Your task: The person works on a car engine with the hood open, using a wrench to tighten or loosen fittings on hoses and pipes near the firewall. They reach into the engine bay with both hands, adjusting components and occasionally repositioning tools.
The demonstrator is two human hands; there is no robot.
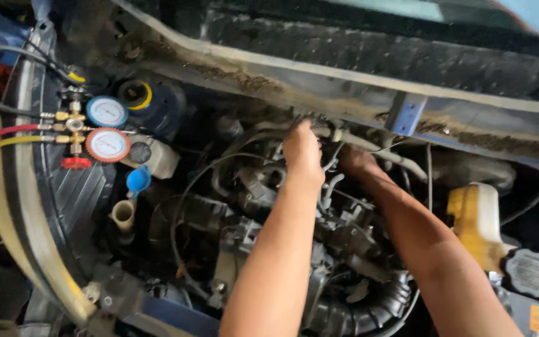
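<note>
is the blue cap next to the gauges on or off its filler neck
Off. The blue cap hangs to one side, and the cream filler neck below it shows an open mouth.

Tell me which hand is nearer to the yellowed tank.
Right. The right hand reaches into the hoses just left of the yellowed tank; the left hand is farther left, toward the engine's middle.

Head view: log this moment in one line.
left hand on hoses at firewall | right hand deep among hoses | manifold gauges left | grip unclear
</note>
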